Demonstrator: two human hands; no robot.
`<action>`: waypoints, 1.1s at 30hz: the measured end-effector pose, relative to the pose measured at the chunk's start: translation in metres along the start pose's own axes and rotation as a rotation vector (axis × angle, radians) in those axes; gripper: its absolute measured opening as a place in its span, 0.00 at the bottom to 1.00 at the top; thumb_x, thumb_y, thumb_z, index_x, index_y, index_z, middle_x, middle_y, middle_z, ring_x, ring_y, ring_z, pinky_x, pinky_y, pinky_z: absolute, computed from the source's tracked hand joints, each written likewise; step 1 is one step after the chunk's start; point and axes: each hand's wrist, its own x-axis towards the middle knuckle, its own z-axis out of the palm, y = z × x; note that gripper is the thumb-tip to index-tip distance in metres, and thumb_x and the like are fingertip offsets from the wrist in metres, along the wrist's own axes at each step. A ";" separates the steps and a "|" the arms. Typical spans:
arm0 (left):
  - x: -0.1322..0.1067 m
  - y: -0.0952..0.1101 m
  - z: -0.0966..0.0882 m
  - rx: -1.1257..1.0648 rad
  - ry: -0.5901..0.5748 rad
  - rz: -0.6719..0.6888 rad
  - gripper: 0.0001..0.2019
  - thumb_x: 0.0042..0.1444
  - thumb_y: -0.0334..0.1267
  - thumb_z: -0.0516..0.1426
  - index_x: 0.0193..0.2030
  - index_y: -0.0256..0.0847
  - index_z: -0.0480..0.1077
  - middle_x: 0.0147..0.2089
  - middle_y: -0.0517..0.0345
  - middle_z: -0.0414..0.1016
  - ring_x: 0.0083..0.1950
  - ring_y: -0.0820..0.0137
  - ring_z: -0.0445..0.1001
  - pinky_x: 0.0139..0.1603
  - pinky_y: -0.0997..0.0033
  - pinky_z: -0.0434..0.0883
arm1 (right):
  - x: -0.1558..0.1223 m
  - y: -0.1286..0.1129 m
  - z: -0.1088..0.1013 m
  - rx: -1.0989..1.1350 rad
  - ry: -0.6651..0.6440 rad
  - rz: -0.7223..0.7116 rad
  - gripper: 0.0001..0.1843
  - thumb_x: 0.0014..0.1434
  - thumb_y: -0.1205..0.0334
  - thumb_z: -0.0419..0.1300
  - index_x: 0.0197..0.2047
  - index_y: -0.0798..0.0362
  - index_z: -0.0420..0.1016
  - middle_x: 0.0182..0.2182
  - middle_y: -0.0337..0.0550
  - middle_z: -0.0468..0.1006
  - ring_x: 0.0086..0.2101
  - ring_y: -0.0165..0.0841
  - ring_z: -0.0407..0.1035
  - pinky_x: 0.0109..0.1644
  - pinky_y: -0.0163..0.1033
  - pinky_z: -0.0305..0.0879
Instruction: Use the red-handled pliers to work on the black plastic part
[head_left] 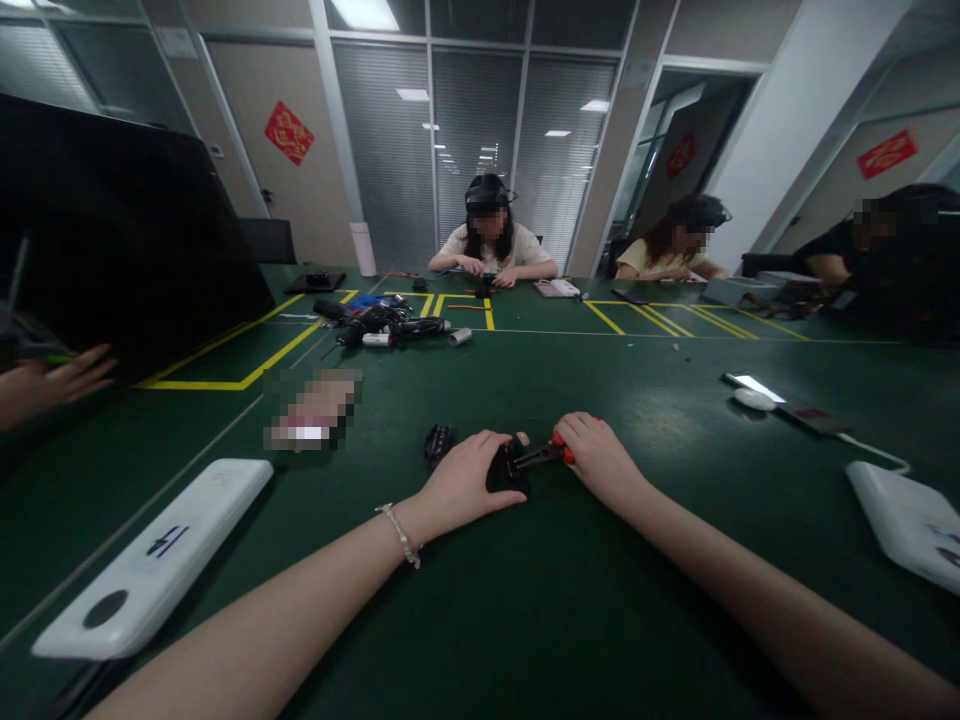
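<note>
My left hand (469,478) lies on the green table, its fingers curled over a small black part (504,470) and pinning it down. My right hand (596,455) is closed round the red handle of a small tool (551,455), whose dark tip points left into the black part. A second small black piece (438,444) lies on the mat just left of my left hand, apart from it. A beaded bracelet sits on my left wrist.
A white flat device (154,560) lies near left, another white device (904,520) near right. A phone with a white mouse (754,398) is at right. A pile of black tools (379,325) sits farther back. Three people sit across the table; another person's hand (52,380) shows at left.
</note>
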 end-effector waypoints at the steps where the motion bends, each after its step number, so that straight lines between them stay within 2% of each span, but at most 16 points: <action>1: 0.000 0.000 0.000 -0.003 -0.003 -0.005 0.29 0.43 0.51 0.59 0.51 0.43 0.58 0.49 0.53 0.64 0.48 0.60 0.65 0.48 0.59 0.64 | 0.000 0.000 -0.001 -0.015 0.006 0.000 0.14 0.45 0.73 0.55 0.37 0.55 0.66 0.38 0.47 0.70 0.41 0.39 0.61 0.40 0.43 0.56; 6: 0.000 0.001 -0.001 -0.015 -0.009 -0.004 0.29 0.42 0.51 0.59 0.51 0.42 0.58 0.49 0.52 0.64 0.49 0.60 0.65 0.48 0.59 0.63 | -0.001 -0.001 -0.002 -0.084 0.072 -0.020 0.09 0.47 0.69 0.54 0.35 0.54 0.67 0.36 0.44 0.71 0.40 0.38 0.62 0.51 0.52 0.47; 9: 0.001 0.001 -0.002 -0.016 -0.010 -0.007 0.29 0.43 0.50 0.59 0.50 0.42 0.58 0.49 0.52 0.64 0.49 0.60 0.65 0.48 0.59 0.63 | -0.001 0.000 0.001 -0.095 0.059 -0.039 0.08 0.47 0.68 0.55 0.34 0.53 0.67 0.35 0.43 0.71 0.39 0.37 0.62 0.54 0.52 0.44; 15: 0.000 0.002 -0.003 -0.013 -0.020 -0.017 0.29 0.43 0.51 0.59 0.51 0.43 0.58 0.49 0.53 0.64 0.49 0.61 0.65 0.48 0.60 0.64 | 0.000 0.001 -0.001 -0.071 0.025 -0.040 0.10 0.47 0.71 0.54 0.35 0.54 0.67 0.37 0.44 0.71 0.39 0.36 0.62 0.50 0.46 0.52; 24: 0.000 0.000 0.000 -0.001 -0.003 -0.001 0.29 0.43 0.50 0.59 0.50 0.42 0.58 0.49 0.52 0.64 0.49 0.60 0.65 0.49 0.59 0.63 | 0.000 0.000 -0.002 -0.064 0.004 -0.036 0.09 0.48 0.70 0.54 0.35 0.55 0.67 0.36 0.46 0.70 0.38 0.37 0.61 0.44 0.43 0.55; 33: 0.000 0.000 -0.001 -0.004 -0.006 -0.003 0.29 0.43 0.51 0.59 0.51 0.42 0.58 0.49 0.53 0.64 0.48 0.61 0.65 0.48 0.60 0.63 | 0.000 0.000 -0.002 -0.082 0.006 -0.043 0.10 0.48 0.73 0.52 0.36 0.55 0.68 0.36 0.45 0.71 0.38 0.37 0.62 0.42 0.42 0.55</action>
